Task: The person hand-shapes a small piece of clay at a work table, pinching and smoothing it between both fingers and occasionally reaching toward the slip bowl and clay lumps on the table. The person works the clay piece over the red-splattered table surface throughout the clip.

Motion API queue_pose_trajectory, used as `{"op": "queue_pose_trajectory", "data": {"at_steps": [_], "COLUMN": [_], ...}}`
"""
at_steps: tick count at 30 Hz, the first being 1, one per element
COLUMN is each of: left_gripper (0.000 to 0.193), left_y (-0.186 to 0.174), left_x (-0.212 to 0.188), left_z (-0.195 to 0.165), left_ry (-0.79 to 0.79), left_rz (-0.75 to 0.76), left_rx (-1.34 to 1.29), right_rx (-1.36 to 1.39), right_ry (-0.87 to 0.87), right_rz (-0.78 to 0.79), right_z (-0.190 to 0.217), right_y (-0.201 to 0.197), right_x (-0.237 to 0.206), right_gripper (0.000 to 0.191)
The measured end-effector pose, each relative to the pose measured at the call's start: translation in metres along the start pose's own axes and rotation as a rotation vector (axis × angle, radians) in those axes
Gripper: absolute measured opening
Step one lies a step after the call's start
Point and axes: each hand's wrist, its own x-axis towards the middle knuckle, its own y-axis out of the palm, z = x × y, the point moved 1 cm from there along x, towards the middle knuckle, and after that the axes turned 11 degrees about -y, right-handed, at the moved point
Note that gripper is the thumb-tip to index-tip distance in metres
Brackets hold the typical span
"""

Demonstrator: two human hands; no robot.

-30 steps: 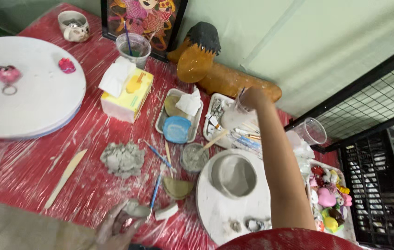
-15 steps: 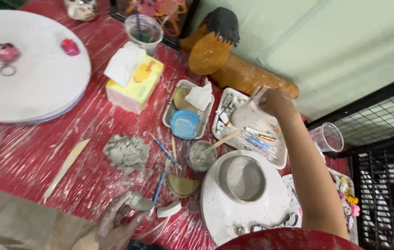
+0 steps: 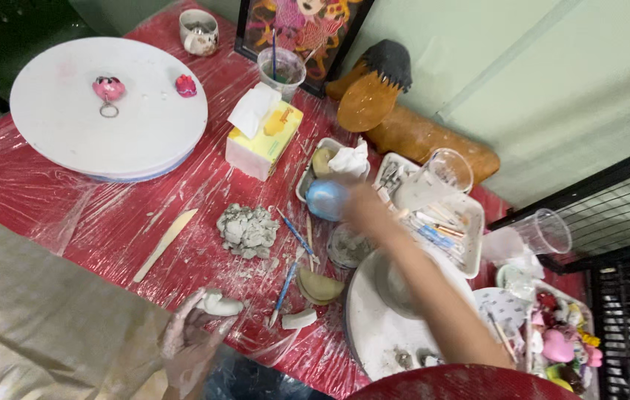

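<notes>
Left hand point(image 3: 193, 337): grip curled around a pale clay lump point(image 3: 219, 304).
Right hand point(image 3: 363, 207): blurred over the blue bowl point(image 3: 326, 198); grip cannot be told.

My right hand point(image 3: 363, 207) is smearing into motion blur, so I cannot tell whether its fingers are closing on anything beside the blue bowl point(image 3: 327, 200). My forearm is hiding part of the grey clay pot point(image 3: 393, 285) behind those fingers. My left hand point(image 3: 193, 337) is running off the bottom edge, its fingers partly covering a pale clay piece point(image 3: 220, 304) whose full shape I cannot make out.
</notes>
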Motion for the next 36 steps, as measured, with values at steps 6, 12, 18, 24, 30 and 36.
{"op": "queue_pose_trajectory", "data": {"at_steps": [6,12,18,24,30,36], "left_gripper": [0.076,0.074,0.071,0.068,0.061,0.054], "left_y": [-0.019,-0.032,-0.012,0.0,-0.002,0.005], "left_x": [-0.013,-0.019,-0.036,-0.081,-0.127,-0.165], "left_z": [-0.005,-0.021,-0.033,-0.044,-0.062,-0.071], "left_ry": [-0.049,-0.091,0.057,0.107,0.234,0.406], "left_rz": [-0.043,0.005,0.047,0.034,0.102,0.067], "left_rx": [0.024,-0.05,0.019,0.01,0.118,0.349], "right_rx": [0.75,0.846,0.82,0.712,1.904,1.902], "right_ry": [-0.206,-0.115,0.084,0.07,0.103,0.176], "right_rz": [0.059,-0.035,-0.171,-0.693,-0.452,-0.63], "right_z": [0.117,0.121,0.145,0.186,0.325,0.375], "right_y": [0.044,0.054,0.07,0.03,0.009,0.02], "right_x": [0.074,0.077,0.06,-0.027,-0.181,-0.235], "right_gripper": [0.064,0.052,0.052,0.058,0.053,0.043]}}
